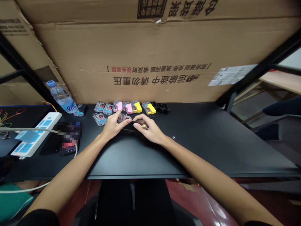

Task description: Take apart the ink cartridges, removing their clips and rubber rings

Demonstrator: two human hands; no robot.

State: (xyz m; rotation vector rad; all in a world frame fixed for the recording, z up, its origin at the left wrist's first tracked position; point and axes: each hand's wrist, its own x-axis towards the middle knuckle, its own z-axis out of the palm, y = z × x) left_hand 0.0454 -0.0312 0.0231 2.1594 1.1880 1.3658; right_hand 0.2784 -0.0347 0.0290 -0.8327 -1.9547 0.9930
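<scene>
My left hand [113, 126] is closed around a clear plastic case [124, 117] with a dark part at its top, held just above the black table. My right hand [149, 129] meets it from the right, thumb and fingers pinched at a small black piece by the case's edge. What exactly the right fingers grip is mostly hidden. A round gold-coloured spot [144, 126] shows between those fingers. Behind the hands stand similar clear cases, some with pink parts [128, 108] and some with yellow parts [137, 107]. Another clear case [99, 119] lies left of my left hand.
Black plastic parts [162, 107] lie behind my right hand. At the left are a water bottle [63, 98], a white power strip [44, 130] with a cable, and a blurred dark object [69, 138]. A large cardboard sheet [145, 44] walls the table's back.
</scene>
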